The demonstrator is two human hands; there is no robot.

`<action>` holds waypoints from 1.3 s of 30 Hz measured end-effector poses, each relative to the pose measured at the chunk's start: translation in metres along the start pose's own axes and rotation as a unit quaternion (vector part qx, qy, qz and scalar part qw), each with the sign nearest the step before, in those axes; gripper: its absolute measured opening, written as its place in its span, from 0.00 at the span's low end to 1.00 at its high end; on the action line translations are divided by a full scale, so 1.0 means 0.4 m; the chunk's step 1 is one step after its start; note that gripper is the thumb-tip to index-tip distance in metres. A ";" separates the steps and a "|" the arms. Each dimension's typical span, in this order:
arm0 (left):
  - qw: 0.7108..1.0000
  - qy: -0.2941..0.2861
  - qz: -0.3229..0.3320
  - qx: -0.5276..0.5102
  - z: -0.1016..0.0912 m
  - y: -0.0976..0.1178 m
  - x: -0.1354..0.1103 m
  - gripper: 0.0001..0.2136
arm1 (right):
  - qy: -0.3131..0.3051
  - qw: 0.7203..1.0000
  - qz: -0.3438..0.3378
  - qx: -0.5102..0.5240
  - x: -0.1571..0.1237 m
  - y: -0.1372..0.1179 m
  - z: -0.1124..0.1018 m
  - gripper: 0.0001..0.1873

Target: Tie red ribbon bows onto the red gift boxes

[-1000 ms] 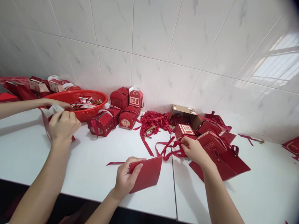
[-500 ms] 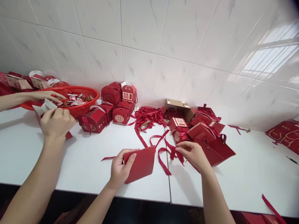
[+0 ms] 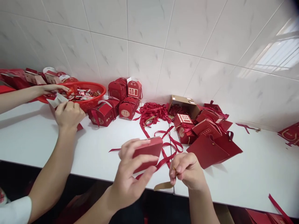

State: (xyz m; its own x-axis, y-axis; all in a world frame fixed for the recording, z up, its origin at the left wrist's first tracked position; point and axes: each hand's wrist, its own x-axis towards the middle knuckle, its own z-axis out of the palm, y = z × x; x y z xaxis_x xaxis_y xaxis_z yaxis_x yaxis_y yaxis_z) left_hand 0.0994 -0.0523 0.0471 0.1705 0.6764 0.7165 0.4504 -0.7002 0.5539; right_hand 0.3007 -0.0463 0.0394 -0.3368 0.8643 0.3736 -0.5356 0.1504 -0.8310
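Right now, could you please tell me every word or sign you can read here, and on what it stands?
"歡喜": top of the rear box.
"囍": pale label on that box.
"囍": round emblem on the box in front.
"囍", slanted: pale label on the box right of the ribbon pile.
Too small or blurred: packets in the basket, stickers on the cardboard box.
None shows on the red card at the left hand.

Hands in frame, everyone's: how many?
4: the wearer's left hand and right hand, center foreground; at left, one co-worker hand over the red basket, another hand in front of it.
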 end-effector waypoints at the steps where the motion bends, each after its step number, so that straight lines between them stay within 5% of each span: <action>1: 0.999 -0.044 0.010 -0.015 -0.007 0.018 0.002 0.08 | -0.018 1.000 0.006 -0.002 -0.001 0.005 0.005 0.05; 4: 0.992 -0.118 0.004 -0.051 -0.018 0.044 0.005 0.07 | -0.062 0.998 0.023 -0.021 -0.004 0.009 0.017 0.05; 11: 0.982 -0.156 -0.040 -0.097 -0.034 0.047 -0.001 0.06 | -0.127 0.987 0.034 -0.091 -0.007 -0.015 0.031 0.06; 19: 0.958 -0.197 -0.155 -0.139 -0.032 0.050 -0.079 0.07 | -0.233 0.967 0.095 -0.047 0.009 0.017 0.035 0.07; 25: 0.968 -0.194 -0.117 -0.109 -0.044 0.021 -0.121 0.04 | -0.187 0.976 0.055 -0.101 -0.026 0.047 0.050 0.12; 31: 0.981 0.062 -0.182 -0.034 -0.004 -0.070 -0.076 0.24 | 0.040 0.980 -0.056 -0.186 -0.048 0.075 -0.009 0.02; 34: 0.969 0.036 -0.228 -0.085 0.023 -0.107 -0.029 0.26 | 0.126 0.955 -0.088 -0.255 -0.023 0.094 -0.039 0.01; 39: 0.943 0.054 -0.257 -0.207 0.067 -0.120 -0.005 0.23 | 0.115 0.957 -0.030 -0.264 0.036 0.137 -0.037 0.02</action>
State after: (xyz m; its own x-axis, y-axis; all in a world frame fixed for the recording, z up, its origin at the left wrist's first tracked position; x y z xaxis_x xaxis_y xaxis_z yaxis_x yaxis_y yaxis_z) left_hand 0.1008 -0.0138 0.0078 -0.0766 0.9391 0.3350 0.0657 -0.3305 0.9415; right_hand 0.2778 -0.0187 -0.0070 -0.1053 0.9199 0.3777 -0.0626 0.3729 -0.9258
